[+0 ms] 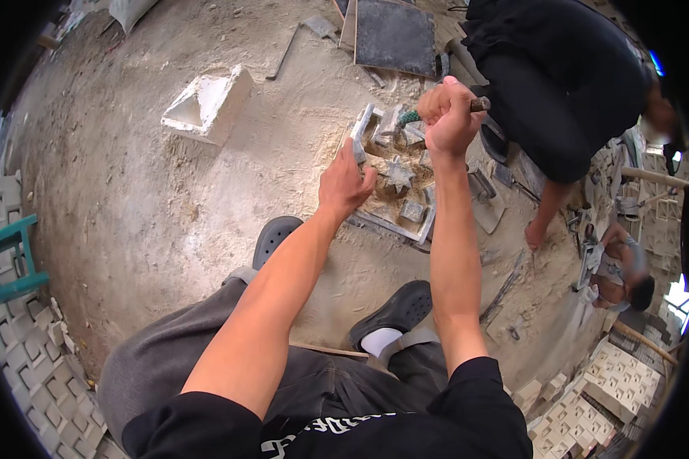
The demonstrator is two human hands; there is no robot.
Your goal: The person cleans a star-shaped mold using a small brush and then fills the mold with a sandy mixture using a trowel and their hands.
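Observation:
A metal mould frame point(394, 224) filled with sandy material lies on the ground in front of me. Inside it sit a grey star-shaped piece point(398, 175) and several small blocks, one a grey block point(413, 211) near the front corner. My left hand point(344, 186) lies against the frame's left side, fingers stretched out and thumb apart. Raised over the far right corner, my right hand point(448, 115) is closed around a tool point(410, 117) with a green-wrapped shaft and a dark rounded end sticking out on the right. Its working end is hard to make out among the pieces.
A white hollow block point(209, 105) lies at the far left, with a long-handled tool point(283, 52) and dark boards point(395, 37) beyond. A co-worker in black point(559, 84) crouches close on the right; another person point(620, 268) is farther off. A green stool point(11, 260) stands left.

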